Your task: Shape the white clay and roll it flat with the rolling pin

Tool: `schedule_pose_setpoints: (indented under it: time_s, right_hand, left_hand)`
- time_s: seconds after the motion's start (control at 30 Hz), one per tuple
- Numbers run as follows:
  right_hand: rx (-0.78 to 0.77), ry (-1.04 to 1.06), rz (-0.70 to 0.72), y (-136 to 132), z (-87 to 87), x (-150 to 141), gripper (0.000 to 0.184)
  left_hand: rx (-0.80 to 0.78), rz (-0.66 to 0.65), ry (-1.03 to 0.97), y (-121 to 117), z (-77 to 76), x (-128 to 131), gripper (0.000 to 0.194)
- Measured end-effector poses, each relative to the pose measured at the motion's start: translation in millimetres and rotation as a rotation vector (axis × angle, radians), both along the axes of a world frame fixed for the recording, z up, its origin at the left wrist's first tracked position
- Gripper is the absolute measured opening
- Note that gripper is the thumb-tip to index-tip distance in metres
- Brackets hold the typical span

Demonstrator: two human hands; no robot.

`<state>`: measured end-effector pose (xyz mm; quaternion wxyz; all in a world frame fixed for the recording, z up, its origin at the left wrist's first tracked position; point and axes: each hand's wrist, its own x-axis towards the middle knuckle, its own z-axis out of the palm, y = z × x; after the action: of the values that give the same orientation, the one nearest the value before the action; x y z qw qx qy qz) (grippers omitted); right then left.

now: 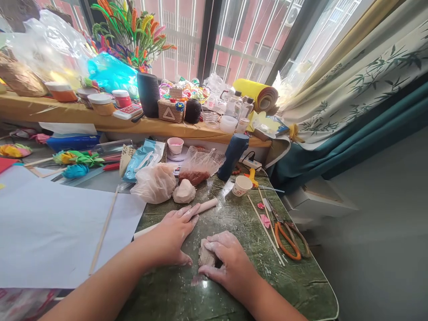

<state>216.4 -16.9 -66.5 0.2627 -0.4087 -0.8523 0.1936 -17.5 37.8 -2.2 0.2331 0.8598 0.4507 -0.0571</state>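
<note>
Head cam: grayish lump [205, 255] (clay or dough, can't tell) sits on the dark green counter [167, 298], centre-right of the near part; use it as the clock hub. R hand [227, 257] at 3 o'clock, half curled round it: fingers over the top, thumb along the near side, small gap betw. thumb & forefinger, so it has hold of the lump loosely. L hand [175, 229] at 10, fingers nearly straight & close together, laid across a pale rolling pin [209, 204], thumb spread away twd the lump; palm hidden, so can't tell how hard it presses. Pin lies slantwise, far-right end clear of the fingers, other end by the forearm. Both hands have whitish powder/residue on them. Further out: white lump [184, 191] at 11, just beyond the pin, w/ a whitish plastic bag [154, 183] next to it; clear bag of reddish-brown stuff [197, 171] at 12; dk blue cylinder [233, 156] betw. 12 & 1; paper cup [242, 186] at 1, yellow glue gun [253, 177] just behind; thin sticks [267, 231] at 2; orange-handled scissors [289, 238] near 3, by the counter's edge. Lg white sheet [50, 227] at 9.
</note>
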Motion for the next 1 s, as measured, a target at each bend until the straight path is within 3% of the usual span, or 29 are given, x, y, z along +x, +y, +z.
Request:
schedule_pose_setpoints:
  time_s: [0.13,0.3,0.43,0.6,0.8,1.0]
  right_hand:
    - [0.011,-0.049,-0.056,-3.3,9.6,-6.6,0.048]
    - [-0.005,-0.151,0.062,3.4,23.8,0.3,0.053]
    - [-0.070,-0.296,0.016,7.6,14.2,-11.3,0.078]
    - [-0.078,-0.375,-0.147,8.4,-4.3,-37.8,0.079]
    - [-0.033,-0.322,-0.362,7.7,-9.0,-46.4,0.070]
    - [0.009,-0.229,-0.313,-2.7,-3.1,-29.6,0.076]
  left_hand:
    - [-0.007,0.011,-0.013,-0.2,0.7,0.0,0.103]
    - [-0.026,0.007,-0.035,-0.9,2.9,-0.2,0.099]
    - [-0.027,0.015,-0.053,-1.1,1.7,-0.3,0.101]
    - [-0.016,0.002,-0.068,0.1,-2.9,-0.3,0.104]
    - [-0.025,0.002,-0.023,-0.5,-1.7,-0.5,0.098]
    - [0.007,0.008,-0.047,-1.8,-0.6,-0.9,0.097]
